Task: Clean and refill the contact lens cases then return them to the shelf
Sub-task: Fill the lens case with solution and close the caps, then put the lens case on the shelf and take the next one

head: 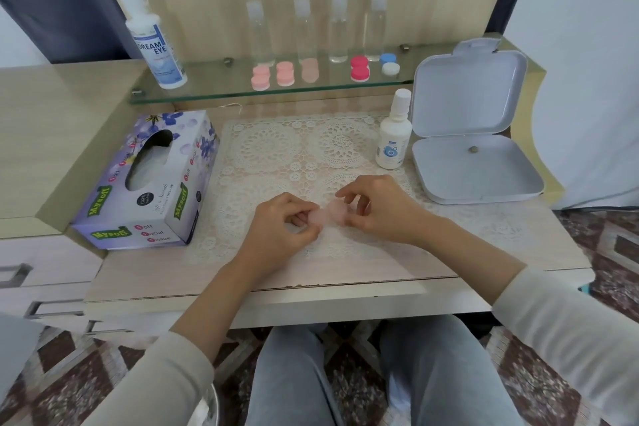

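Pink lens case (330, 213) is pinched by left hand (283, 226) and right hand (378, 207); five cases (359, 68) sit on glass shelf (214, 86).

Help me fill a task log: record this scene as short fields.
held item: pale pink lens case, over the lace mat
left hand: pinches its left end
right hand: pinches its right end
glass shelf: five more lens cases, four clear bottles, large solution bottle
table: tissue box, small white bottle, open white box
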The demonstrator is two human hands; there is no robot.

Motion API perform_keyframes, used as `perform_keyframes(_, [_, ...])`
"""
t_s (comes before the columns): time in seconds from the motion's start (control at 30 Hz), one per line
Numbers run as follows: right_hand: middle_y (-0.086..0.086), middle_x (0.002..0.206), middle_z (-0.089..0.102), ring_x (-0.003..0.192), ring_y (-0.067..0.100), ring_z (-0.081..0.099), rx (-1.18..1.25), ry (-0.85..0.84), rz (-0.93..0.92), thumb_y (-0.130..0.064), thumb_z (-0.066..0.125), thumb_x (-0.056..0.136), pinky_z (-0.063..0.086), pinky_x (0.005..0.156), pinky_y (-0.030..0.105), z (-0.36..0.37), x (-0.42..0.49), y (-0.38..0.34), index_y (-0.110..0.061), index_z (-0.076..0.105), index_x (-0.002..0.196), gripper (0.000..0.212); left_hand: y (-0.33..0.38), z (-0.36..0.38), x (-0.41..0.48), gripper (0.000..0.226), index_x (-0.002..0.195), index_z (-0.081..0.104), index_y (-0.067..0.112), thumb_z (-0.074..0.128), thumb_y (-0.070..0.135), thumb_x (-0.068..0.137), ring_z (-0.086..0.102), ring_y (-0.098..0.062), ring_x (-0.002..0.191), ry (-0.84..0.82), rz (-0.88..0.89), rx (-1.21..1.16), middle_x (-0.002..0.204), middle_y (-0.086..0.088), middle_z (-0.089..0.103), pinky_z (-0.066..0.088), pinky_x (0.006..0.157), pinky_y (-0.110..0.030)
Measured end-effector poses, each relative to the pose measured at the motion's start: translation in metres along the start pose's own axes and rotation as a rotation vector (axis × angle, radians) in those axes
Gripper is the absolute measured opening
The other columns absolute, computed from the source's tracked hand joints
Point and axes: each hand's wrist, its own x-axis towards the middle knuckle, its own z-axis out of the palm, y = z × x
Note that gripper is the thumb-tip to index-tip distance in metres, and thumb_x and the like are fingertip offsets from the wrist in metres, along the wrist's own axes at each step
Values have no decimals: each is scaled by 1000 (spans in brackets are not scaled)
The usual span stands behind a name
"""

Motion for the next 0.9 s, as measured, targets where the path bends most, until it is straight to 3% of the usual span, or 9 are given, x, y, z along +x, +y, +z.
perform_keyframes(0.1, [6,101,62,78,18,59,17,101,31,-17,67,80,48,77,25,-6,-11,11,-8,64,111,33,4,-6,7,21,89,72,7,76,8,69,59,-5,74,-53,-54,44,74,8,60,46,67,-8])
perform_keyframes(0.23, [8,124,57,113,22,52,-134,157,23,-20,62,83,32,95,20,-7,-28,31,-7,57,122,41,8,-8,17,17,85,71,9,75,13,69,58,-2,60,-153,-128,141,70,4,64,46,63,-8])
perform_keyframes(0.33, [5,142,41,131,20,36,-197,125,32,-33,55,87,18,103,19,-1,-37,42,-9,45,134,53,11,-8,24,16,83,70,8,74,14,69,57,-4,60,-106,-191,133,70,0,65,48,62,-9])
perform_keyframes(0.43, [6,146,36,137,20,27,-203,111,44,-38,52,89,13,107,22,3,-39,47,-7,43,136,56,18,-14,34,10,78,68,12,75,13,70,55,-3,58,2,-225,75,70,-3,66,47,60,-7])
perform_keyframes(0.57, [5,146,36,137,18,26,-194,118,55,-43,47,88,13,108,22,4,-37,47,-8,43,136,60,35,-27,61,10,78,67,16,75,19,72,52,1,56,94,-177,124,67,8,61,44,57,-5])
perform_keyframes(0.77, [2,147,34,138,16,24,-176,134,43,-44,48,88,11,107,21,6,-37,50,-10,43,136,59,59,-35,123,20,88,68,12,70,27,75,47,0,56,209,-115,225,65,8,56,42,59,-15])
perform_keyframes(0.9, [4,145,39,136,18,30,-164,135,46,-49,44,86,14,108,23,8,-36,53,-10,47,133,61,67,-35,163,25,88,70,9,66,31,75,55,-16,62,244,-100,331,72,-6,63,42,63,-25])
